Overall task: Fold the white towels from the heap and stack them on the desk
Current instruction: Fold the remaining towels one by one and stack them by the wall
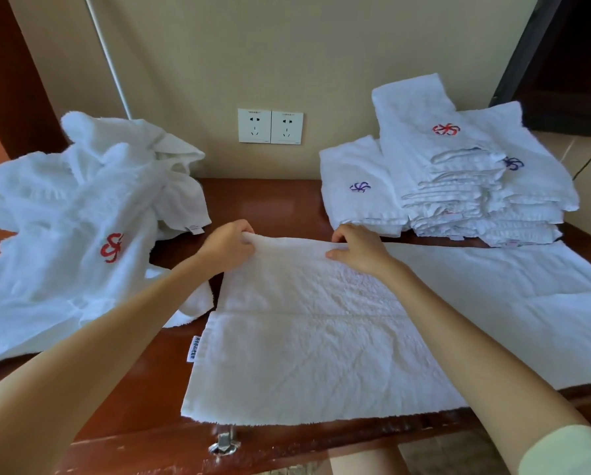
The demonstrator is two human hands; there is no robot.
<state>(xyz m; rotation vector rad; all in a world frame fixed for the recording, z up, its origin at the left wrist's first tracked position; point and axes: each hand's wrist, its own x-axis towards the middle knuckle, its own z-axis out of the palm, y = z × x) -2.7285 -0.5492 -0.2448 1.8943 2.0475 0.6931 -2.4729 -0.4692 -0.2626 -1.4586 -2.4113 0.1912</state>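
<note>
Towel [308, 337], rect. (nubby white terry)

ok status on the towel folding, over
Left hand and right hand pinch far edge of flat white terry towel. Folded white stack right, crumpled white heap left. Nothing blocking.

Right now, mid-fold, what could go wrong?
1. The stack is uneven and fanned out; one more on top might tip it.
2. The towel, in the grip of left hand and right hand, reaches the front edge of the desk; a pull could drag it off.
3. A corner of the heap lies at its left side and might get folded in.
</note>
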